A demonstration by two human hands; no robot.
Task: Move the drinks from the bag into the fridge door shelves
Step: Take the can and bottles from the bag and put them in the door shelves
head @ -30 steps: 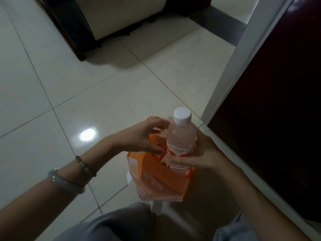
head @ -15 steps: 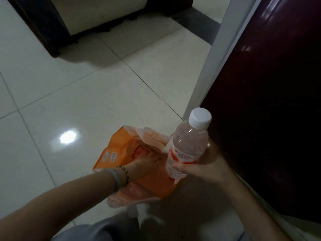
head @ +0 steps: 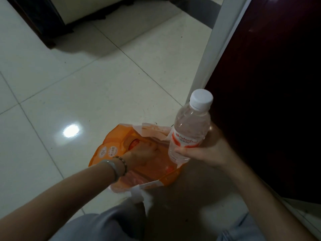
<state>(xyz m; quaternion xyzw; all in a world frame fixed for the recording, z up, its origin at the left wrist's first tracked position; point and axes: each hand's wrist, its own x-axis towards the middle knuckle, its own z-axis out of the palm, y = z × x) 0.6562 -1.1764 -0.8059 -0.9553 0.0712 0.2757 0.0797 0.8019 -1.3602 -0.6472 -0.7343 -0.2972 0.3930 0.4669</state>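
Note:
An orange plastic bag (head: 111,150) lies open on the tiled floor in front of my knees. My right hand (head: 206,150) grips a clear water bottle (head: 189,129) with a white cap and red label, held upright just right of the bag and clear of it. My left hand (head: 144,153) reaches down inside the bag's mouth, fingers curled near something red (head: 134,142); whether it holds that thing is hidden. The dark red fridge door (head: 271,87) stands shut-looking at the right, its shelves out of sight.
A white frame edge (head: 213,47) runs along the fridge's left side. Dark furniture (head: 43,23) with a pale panel stands at the far top left. Glossy floor tiles spread to the left, with a light reflection. My grey trouser knees fill the bottom.
My right hand lifted the bottle out of the bag and moved it right. My left hand went from the bag's rim down into the bag. The view shifted slightly.

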